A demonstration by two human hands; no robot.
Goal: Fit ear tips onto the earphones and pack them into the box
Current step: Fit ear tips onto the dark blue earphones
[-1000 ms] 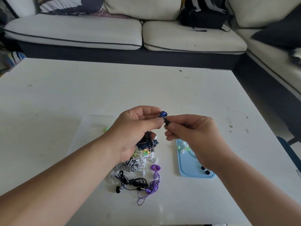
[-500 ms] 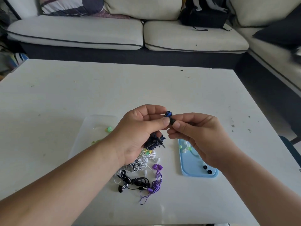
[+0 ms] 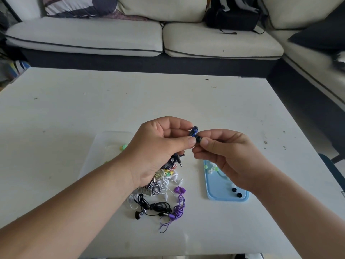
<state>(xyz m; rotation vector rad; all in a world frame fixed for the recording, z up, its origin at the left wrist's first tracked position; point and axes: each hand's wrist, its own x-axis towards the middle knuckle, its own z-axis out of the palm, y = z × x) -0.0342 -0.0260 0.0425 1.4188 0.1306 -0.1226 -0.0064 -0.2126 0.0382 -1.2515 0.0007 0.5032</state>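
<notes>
My left hand (image 3: pixel 158 146) pinches a dark blue earbud (image 3: pixel 194 131) above the table, and its bundled cable and jack (image 3: pixel 174 160) hang under the palm. Against the earbud's end my right hand (image 3: pixel 227 156) pinches a small black ear tip (image 3: pixel 198 139). Below lies a heap of coiled earphones: white (image 3: pixel 164 181), black (image 3: pixel 155 207) and purple (image 3: pixel 179 206). A light blue tray (image 3: pixel 214 187) to the right holds loose ear tips, two black ones (image 3: pixel 236 192) near its front. A clear plastic box (image 3: pixel 104 156) lies left of the heap, partly hidden by my left forearm.
The white table (image 3: pixel 93 109) stretches wide behind the hands. Beyond its far edge stands a cream sofa (image 3: pixel 130 36) with a black bag (image 3: pixel 231 17) on it. A green ear tip (image 3: pixel 123 147) lies in the clear box.
Both hands stay together at the earbud and shift only slightly. The right fingers keep working the black tip against the blue earbud.
</notes>
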